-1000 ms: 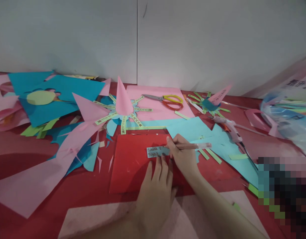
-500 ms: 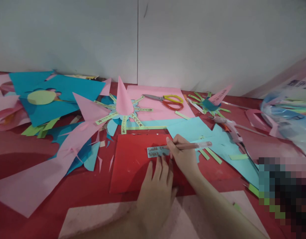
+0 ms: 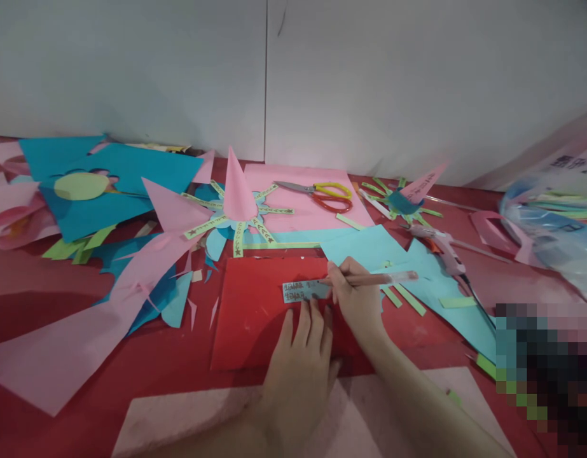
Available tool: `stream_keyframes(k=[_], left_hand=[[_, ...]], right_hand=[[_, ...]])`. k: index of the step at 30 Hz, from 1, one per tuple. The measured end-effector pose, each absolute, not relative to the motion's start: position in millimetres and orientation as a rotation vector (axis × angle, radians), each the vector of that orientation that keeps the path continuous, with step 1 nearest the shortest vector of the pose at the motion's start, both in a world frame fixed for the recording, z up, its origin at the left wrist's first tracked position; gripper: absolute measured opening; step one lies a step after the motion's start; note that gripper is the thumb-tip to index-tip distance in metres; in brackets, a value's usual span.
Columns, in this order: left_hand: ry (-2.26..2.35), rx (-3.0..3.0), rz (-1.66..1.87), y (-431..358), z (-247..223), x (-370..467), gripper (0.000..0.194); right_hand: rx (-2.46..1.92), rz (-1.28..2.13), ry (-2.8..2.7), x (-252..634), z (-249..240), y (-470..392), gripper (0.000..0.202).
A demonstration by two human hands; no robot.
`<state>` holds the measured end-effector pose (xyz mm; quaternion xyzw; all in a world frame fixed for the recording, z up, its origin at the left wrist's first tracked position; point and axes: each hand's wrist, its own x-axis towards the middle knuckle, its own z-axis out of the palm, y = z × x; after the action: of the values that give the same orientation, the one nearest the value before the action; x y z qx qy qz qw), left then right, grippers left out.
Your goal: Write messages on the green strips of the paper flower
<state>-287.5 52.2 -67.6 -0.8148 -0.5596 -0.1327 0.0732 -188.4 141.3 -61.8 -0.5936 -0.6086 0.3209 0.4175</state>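
Note:
My right hand (image 3: 360,302) is closed around a pen (image 3: 381,278), its tip at the upper right part of a small light-blue paper strip (image 3: 293,292). Rows of dark handwriting cover the strip's left part. Under the strip lies a red sheet or folder (image 3: 250,318). My left hand (image 3: 300,353) rests flat on the red surface, fingers stretched out and fingertips at the strip's lower edge. Just beyond stands a pink paper cone (image 3: 238,194) on a blue scalloped base, with green written strips spreading out from it.
Scissors (image 3: 317,189) with yellow and red handles lie on pink paper at the back. A pink glue gun (image 3: 443,248) and a smaller cone piece (image 3: 407,198) are to the right. Blue card (image 3: 164,168) and pink scraps (image 3: 88,346) spread on the left. A white wall (image 3: 369,83) stands behind.
My right hand has shifted slightly right along the strip with the pen, and more writing shows on its upper row. My left hand has stayed in place.

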Motion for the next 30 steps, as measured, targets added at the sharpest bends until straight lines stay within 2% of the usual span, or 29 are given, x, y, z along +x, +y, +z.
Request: stream_keyframes(k=[8,20,30], left_hand=[[-1.709,-2.431,-0.383,50.2,-64.8,-287.4,0.044],[-1.752,-2.427,-0.338,47.3,-67.8,-287.2,0.043],[-1.73,-2.462,-0.288,49.8,-62.9,-287.7,0.045]], right_hand=[[-1.466,0.681,-1.498,-188.0,-56.9,138.8,0.036],[-1.405,0.908,-1.562,-190.3,-62.0,140.2,0.037],[-1.445,0.918,-1.586,-191.5,-59.0,139.0,0.036]])
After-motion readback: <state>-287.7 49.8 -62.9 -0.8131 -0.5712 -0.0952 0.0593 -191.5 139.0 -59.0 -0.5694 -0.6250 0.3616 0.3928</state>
